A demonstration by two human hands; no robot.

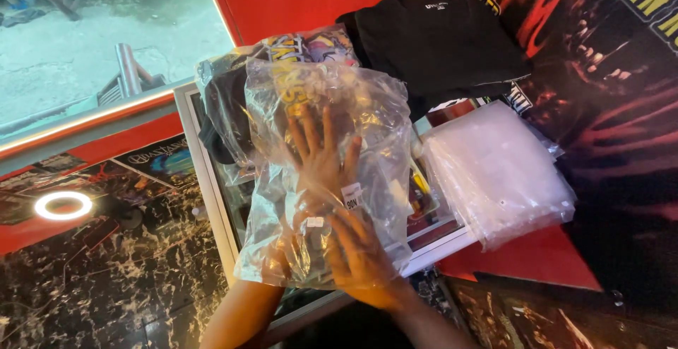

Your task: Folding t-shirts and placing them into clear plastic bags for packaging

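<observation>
The clear plastic bag [332,144] lies on the glass-topped counter [212,179], crumpled and loose, with a dark printed garment showing inside its upper part. Your left hand [321,155] is pushed in through the near opening, fingers spread flat inside the film. Your right hand [360,253] lies flat over the bag's near edge, fingers together, pressing it down (a small white sticker sits just beside them). As I judge it, the garment is in but the bag is neither smoothed nor closed. Beyond it lies a folded black shirt [438,38], and to the right a stack of empty clear bags [498,172].
</observation>
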